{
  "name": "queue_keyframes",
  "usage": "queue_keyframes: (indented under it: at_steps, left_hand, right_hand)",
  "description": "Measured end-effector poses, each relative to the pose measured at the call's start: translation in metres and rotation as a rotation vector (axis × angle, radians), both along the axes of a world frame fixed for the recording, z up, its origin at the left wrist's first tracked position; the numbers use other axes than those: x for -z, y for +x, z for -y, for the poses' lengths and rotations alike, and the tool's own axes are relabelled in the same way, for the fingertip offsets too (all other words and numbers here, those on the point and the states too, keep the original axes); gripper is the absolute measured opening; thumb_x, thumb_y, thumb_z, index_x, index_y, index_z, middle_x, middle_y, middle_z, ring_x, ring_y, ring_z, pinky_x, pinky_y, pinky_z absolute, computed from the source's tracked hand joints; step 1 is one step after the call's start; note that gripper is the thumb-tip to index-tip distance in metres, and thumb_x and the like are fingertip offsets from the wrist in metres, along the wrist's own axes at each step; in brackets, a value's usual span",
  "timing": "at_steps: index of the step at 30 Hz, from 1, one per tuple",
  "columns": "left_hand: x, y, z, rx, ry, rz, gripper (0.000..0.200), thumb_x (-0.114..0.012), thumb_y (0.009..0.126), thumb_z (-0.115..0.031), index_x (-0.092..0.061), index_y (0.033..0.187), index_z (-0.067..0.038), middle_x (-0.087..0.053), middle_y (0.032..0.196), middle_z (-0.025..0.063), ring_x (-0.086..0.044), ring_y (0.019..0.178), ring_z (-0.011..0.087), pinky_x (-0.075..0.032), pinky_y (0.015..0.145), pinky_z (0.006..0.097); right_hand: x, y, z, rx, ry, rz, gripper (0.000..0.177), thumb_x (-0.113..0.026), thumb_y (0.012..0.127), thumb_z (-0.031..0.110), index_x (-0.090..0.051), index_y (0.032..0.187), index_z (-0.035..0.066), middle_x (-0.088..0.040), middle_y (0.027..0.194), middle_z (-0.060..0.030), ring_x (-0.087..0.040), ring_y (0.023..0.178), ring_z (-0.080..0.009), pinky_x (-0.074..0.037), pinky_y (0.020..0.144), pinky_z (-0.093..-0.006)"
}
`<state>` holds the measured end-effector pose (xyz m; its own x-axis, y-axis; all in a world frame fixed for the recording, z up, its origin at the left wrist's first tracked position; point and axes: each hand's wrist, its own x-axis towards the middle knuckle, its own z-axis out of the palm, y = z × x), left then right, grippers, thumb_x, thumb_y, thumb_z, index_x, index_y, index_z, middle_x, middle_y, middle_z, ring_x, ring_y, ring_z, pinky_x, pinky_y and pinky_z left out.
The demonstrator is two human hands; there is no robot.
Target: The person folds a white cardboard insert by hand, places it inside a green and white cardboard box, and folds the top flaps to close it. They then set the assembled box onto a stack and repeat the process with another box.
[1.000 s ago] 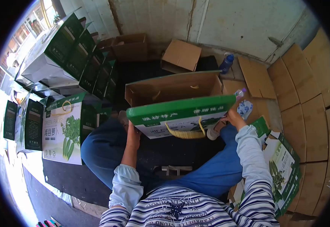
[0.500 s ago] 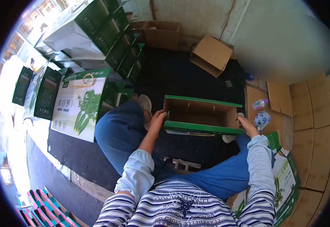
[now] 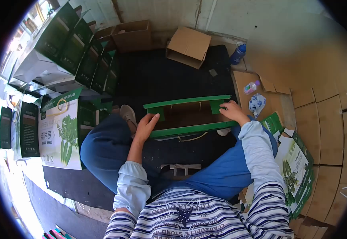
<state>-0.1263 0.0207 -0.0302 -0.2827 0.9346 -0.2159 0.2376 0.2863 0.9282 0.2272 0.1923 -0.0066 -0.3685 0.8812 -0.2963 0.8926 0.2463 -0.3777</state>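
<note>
A green cardboard carton (image 3: 189, 130) stands between my bent legs, its top open and its brown inside showing. My left hand (image 3: 145, 128) is closed at its left end, thumb over the short green end flap that leans inward. At the right end, my right hand (image 3: 233, 111) grips the other end flap (image 3: 215, 106), which also tilts in over the opening. A yellow cord handle (image 3: 193, 138) hangs on the carton's near side. Part of each hand's fingers is hidden behind the cardboard.
Stacked green-and-white cartons (image 3: 62, 51) rise at the left, with a printed radish carton (image 3: 60, 135) before them. Flattened cartons (image 3: 295, 163) lie by my right leg. Brown boxes (image 3: 188, 46) stand at the back, near a blue bottle (image 3: 238, 54). A small clear bottle (image 3: 251, 87) lies at the right.
The carton's two end flaps have come up and fold inward over the opening. Both hands have shifted onto these ends. My view has turned to the right.
</note>
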Motion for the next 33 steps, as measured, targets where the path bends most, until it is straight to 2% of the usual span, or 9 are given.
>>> queue_keyframes:
  at_steps: [7, 10, 12, 14, 19, 22, 24, 27, 33]
  left_hand:
    - [0.002, -0.002, 0.002, 0.045, -0.115, -0.071, 0.057, -0.047, 0.091, -0.048, -0.058, 0.113, 0.004, -0.063, 0.106, 0.0204, -0.059, 0.103, 0.0280, -0.044, 0.085, 0.0348]
    - [-0.001, 0.000, 0.009, -0.009, -0.049, -0.021, 0.055, -0.047, 0.091, -0.046, -0.059, 0.109, 0.004, -0.063, 0.102, 0.0182, -0.059, 0.099, 0.0275, -0.045, 0.085, 0.0362]
    - [-0.001, -0.001, 0.010, 0.005, -0.110, 0.085, 0.057, -0.052, 0.090, -0.046, -0.057, 0.113, 0.005, -0.062, 0.110, 0.0172, -0.058, 0.104, 0.0251, -0.044, 0.089, 0.0340]
    - [-0.002, 0.002, 0.011, 0.047, -0.039, -0.017, 0.054, -0.053, 0.089, -0.047, -0.061, 0.108, 0.003, -0.063, 0.104, 0.0182, -0.060, 0.098, 0.0257, -0.046, 0.084, 0.0340]
    - [-0.017, 0.005, 0.018, 0.105, 0.045, -0.145, 0.047, -0.059, 0.085, -0.043, -0.064, 0.099, 0.001, -0.063, 0.098, 0.0185, -0.060, 0.095, 0.0293, -0.046, 0.083, 0.0363]
    - [-0.027, 0.008, 0.019, 0.119, -0.020, -0.326, 0.043, -0.060, 0.085, -0.039, -0.064, 0.096, 0.002, -0.062, 0.095, 0.0190, -0.060, 0.093, 0.0321, -0.046, 0.082, 0.0388]
    - [-0.017, 0.011, 0.020, 0.051, 0.071, -0.328, 0.040, -0.058, 0.086, -0.036, -0.063, 0.093, 0.003, -0.061, 0.091, 0.0197, -0.059, 0.090, 0.0335, -0.045, 0.078, 0.0395]
    - [-0.002, 0.011, 0.020, -0.027, 0.137, -0.369, 0.038, -0.056, 0.086, -0.033, -0.062, 0.091, 0.004, -0.061, 0.087, 0.0202, -0.058, 0.086, 0.0360, -0.045, 0.076, 0.0426]
    - [0.003, 0.009, 0.021, -0.086, 0.087, -0.327, 0.035, -0.054, 0.087, -0.029, -0.058, 0.095, 0.005, -0.059, 0.091, 0.0210, -0.058, 0.086, 0.0367, -0.044, 0.076, 0.0428]
  right_hand:
    - [0.037, 0.024, -0.028, 0.016, -0.043, -0.242, 0.043, -0.060, 0.081, 0.032, -0.062, 0.112, 0.002, -0.065, 0.104, -0.0197, -0.062, 0.097, -0.0320, -0.049, 0.084, -0.0388]
    - [0.026, 0.025, -0.035, 0.192, -0.228, -0.290, 0.061, -0.063, 0.081, 0.021, -0.039, 0.135, 0.005, -0.062, 0.089, -0.0117, -0.060, 0.083, -0.0194, -0.049, 0.075, -0.0321]
    - [0.033, 0.031, -0.034, 0.009, 0.060, -0.462, 0.073, -0.063, 0.080, 0.015, -0.025, 0.142, 0.008, -0.059, 0.104, -0.0141, -0.060, 0.083, -0.0196, -0.049, 0.072, -0.0331]
    - [-0.001, 0.014, -0.022, -0.037, -0.023, -0.367, 0.075, -0.065, 0.074, 0.007, -0.030, 0.140, 0.009, -0.054, 0.115, -0.0178, -0.060, 0.091, -0.0267, -0.048, 0.080, -0.0350]
    - [-0.009, 0.001, -0.019, -0.354, 0.320, -0.049, 0.054, -0.074, 0.066, 0.009, -0.049, 0.113, 0.003, -0.053, 0.111, -0.0172, -0.051, 0.105, -0.0368, -0.042, 0.088, -0.0428]
    - [-0.019, -0.015, -0.012, -0.425, 0.424, 0.095, 0.048, -0.077, 0.064, 0.021, -0.052, 0.100, 0.002, -0.053, 0.102, -0.0173, -0.052, 0.100, -0.0362, -0.045, 0.083, -0.0426]
    - [-0.034, -0.031, -0.006, -0.387, 0.246, 0.272, 0.056, -0.074, 0.070, 0.030, -0.052, 0.113, 0.002, -0.054, 0.111, -0.0171, -0.052, 0.106, -0.0347, -0.043, 0.089, -0.0414]
    - [-0.037, -0.038, 0.005, -0.390, 0.138, 0.171, 0.072, -0.064, 0.078, 0.048, -0.044, 0.130, 0.002, -0.048, 0.129, -0.0183, -0.044, 0.120, -0.0330, -0.037, 0.100, -0.0415]
    - [-0.017, -0.033, -0.009, -0.332, -0.097, 0.133, 0.087, -0.049, 0.079, 0.067, -0.035, 0.140, 0.007, -0.032, 0.145, -0.0172, -0.027, 0.135, -0.0320, -0.026, 0.108, -0.0428]
